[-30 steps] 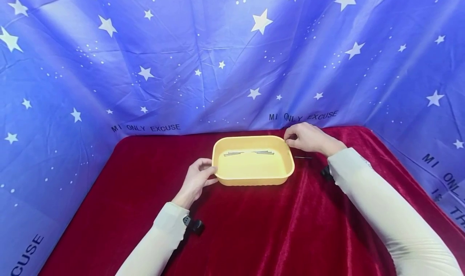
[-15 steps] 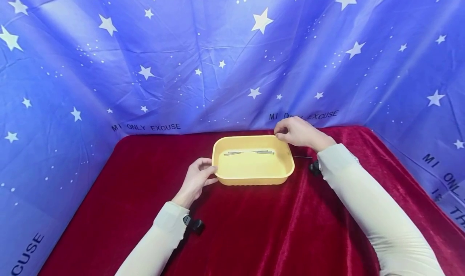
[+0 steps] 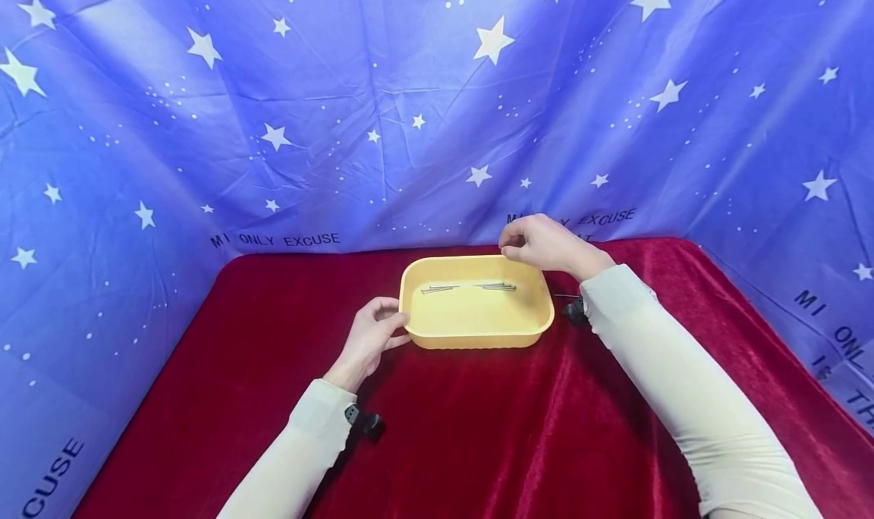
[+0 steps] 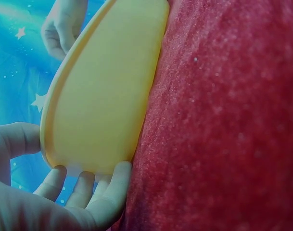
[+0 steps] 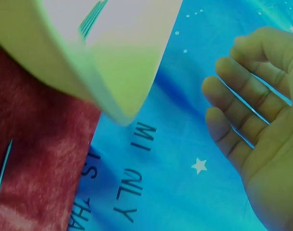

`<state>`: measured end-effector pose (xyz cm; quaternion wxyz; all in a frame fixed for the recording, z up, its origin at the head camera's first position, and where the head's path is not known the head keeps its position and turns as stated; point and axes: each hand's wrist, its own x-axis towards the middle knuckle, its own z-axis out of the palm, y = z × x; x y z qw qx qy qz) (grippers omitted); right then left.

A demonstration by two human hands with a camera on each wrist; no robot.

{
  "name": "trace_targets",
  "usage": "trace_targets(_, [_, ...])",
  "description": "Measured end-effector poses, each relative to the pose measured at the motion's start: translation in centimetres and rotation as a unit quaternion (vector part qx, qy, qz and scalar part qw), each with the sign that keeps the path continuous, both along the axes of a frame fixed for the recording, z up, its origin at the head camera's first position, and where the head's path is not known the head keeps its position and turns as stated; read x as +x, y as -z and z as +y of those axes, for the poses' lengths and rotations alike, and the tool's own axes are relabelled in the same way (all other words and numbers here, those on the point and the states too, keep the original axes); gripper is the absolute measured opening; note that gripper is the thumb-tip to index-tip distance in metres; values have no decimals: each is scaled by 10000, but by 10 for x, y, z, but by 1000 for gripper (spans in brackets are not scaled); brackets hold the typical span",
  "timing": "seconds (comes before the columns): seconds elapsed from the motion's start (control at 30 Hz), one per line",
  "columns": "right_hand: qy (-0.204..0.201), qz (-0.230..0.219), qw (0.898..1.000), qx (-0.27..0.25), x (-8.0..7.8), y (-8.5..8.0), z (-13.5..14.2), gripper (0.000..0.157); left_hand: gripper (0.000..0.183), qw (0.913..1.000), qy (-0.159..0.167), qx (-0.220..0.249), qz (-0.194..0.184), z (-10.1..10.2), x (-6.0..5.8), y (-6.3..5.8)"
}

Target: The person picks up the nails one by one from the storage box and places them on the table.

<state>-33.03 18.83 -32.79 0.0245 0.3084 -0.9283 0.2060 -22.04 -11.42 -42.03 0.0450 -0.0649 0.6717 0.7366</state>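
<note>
A yellow plastic tray with rounded corners stands on the red cloth. My left hand holds its left end, thumb near the rim and fingers against the outer wall in the left wrist view. Two small groups of thin metal nails lie inside, one to the left and one to the right. Over the far right rim is my right hand, thumb and index finger brought together; I cannot tell whether something is pinched between them. Its other fingers curl loosely in the right wrist view.
One loose nail lies on the red cloth right of the tray, partly hidden by the right wrist camera in the head view. Behind the table hangs a blue curtain with white stars.
My right hand has moved left and away from me, from the tray's right end to over its far rim. The left hand, tray and nails inside stay put.
</note>
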Motion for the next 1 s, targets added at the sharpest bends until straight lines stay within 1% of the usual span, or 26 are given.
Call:
trace_targets(0.1, [-42, -84, 9999, -73, 0, -1, -5, 10, 34, 10000, 0, 0, 16, 0, -1, 0])
trace_targets(0.2, [-183, -168, 9996, -103, 1, -2, -11, 11, 35, 10000, -23, -11, -12, -1, 0, 0])
trace_targets(0.33, [-286, -173, 9994, -79, 0, -3, -19, 11, 35, 10000, -19, -9, -41, -1, 0, 1])
trace_targets(0.57, [-319, -151, 9989, -321, -5, -3, -31, 11, 33, 10000, -12, 8, -3, 0, -1, 0])
trace_targets(0.83, [-395, -346, 9976, -441, -11, 2, -44, 10, 34, 10000, -18, 46, -15, 1, 0, 0])
trace_targets(1.0, [-522, -436, 9962, -542, -12, 8, -53, 11, 34, 10000, -1, 72, 20, 1, -1, 2])
